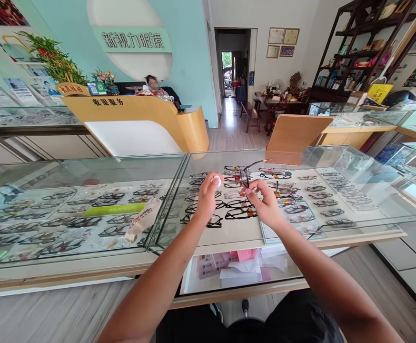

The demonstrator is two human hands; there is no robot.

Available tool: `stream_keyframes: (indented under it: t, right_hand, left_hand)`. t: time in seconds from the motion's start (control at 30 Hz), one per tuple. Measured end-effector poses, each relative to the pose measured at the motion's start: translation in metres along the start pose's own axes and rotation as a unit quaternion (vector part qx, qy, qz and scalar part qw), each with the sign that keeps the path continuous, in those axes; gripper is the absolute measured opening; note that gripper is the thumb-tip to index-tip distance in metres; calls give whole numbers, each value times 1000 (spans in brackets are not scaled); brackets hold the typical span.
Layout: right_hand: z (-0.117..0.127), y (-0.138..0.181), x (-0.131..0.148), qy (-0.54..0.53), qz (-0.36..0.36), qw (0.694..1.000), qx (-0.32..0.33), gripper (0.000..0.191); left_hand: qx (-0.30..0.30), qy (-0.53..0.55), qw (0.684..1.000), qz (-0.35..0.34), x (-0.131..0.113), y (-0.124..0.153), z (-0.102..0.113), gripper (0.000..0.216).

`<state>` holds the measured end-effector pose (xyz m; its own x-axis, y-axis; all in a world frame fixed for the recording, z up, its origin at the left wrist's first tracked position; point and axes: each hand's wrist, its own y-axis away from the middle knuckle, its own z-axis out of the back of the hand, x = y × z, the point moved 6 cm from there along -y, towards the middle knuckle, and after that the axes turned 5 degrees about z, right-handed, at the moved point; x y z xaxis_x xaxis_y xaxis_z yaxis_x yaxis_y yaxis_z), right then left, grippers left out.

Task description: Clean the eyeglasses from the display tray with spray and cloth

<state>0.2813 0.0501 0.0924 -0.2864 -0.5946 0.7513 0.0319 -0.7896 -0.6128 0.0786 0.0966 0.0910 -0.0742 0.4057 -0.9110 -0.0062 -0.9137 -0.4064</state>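
Observation:
My right hand [265, 202] pinches a pair of dark-framed glasses [246, 175] by the lens rim, and one thin temple arm sticks out to the upper right. My left hand [208, 195] is closed around a small white wad [217, 181] held right beside the glasses. Both hands hover above a glass display counter [179, 238] that holds rows of spectacle frames.
A white packet [142, 220] and a green strip [115, 209] lie on the left counter glass. A curved yellow reception desk [140, 119] with a person seated behind it stands beyond. More glass cases line the right side, and a wooden shelf [365, 47] fills the far right corner.

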Motion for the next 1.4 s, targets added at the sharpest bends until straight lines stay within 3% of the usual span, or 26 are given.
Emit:
stream_keyframes:
  t: [0.23, 0.53, 0.87, 1.03, 1.2, 1.4]
  right_hand:
    - [-14, 7, 8, -84, -18, 995, 51, 19]
    - [-15, 5, 2, -183, -78, 978, 64, 38]
    - [-19, 5, 7, -250, -96, 959, 94, 40]
    - [-15, 3, -2, -300, -118, 945, 52, 34]
    - [-6, -2, -8, -418, -183, 890, -14, 34]
    - [-4, -3, -3, -448, -206, 870, -20, 34]
  left_hand:
    - [6, -94, 993, -69, -20, 16, -16, 37]
    - [20, -117, 990, -74, -19, 18, -17, 36]
    - [13, -122, 988, -98, -23, 22, -19, 32]
    - [28, -121, 988, -94, -23, 23, -21, 34]
    - [48, -159, 979, -116, -27, 29, -28, 28]
    - [68, -207, 965, -147, -31, 38, -38, 22]
